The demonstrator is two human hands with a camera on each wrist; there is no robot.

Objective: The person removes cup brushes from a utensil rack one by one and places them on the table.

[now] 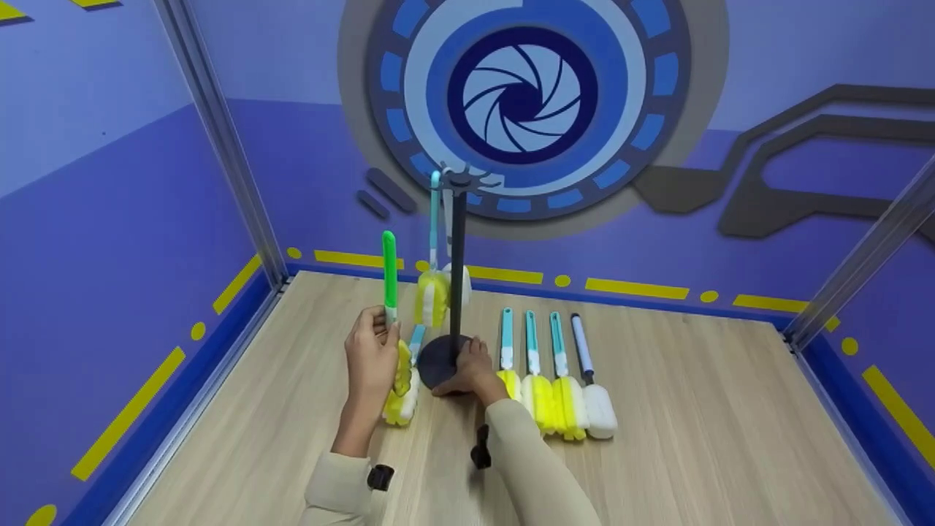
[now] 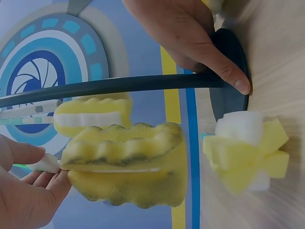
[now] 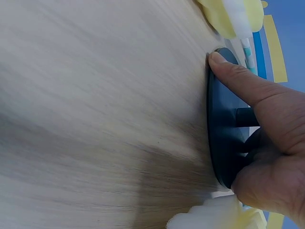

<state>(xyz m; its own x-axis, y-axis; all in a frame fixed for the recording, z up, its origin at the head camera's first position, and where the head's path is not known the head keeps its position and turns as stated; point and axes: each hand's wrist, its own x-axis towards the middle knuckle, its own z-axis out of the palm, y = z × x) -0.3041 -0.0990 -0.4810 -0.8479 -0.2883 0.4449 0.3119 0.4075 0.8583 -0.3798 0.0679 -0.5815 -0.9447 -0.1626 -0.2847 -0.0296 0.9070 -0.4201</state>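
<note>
In the right wrist view, right hand (image 3: 283, 124) on a round black base (image 3: 221, 129), with thumb stretched out and its tip on the edge. Black pole (image 3: 244, 117) sticking out of the base, partly hidden by the hand. Near the top, a bumpy yellow and white sponge (image 3: 233, 16). Near the bottom, another white and yellow sponge (image 3: 205, 217). Under the base, a pale wooden desk (image 3: 95, 95) with soft shadows. Behind, a blue wall (image 3: 290, 47) with a yellow stripe (image 3: 275, 50).
</note>
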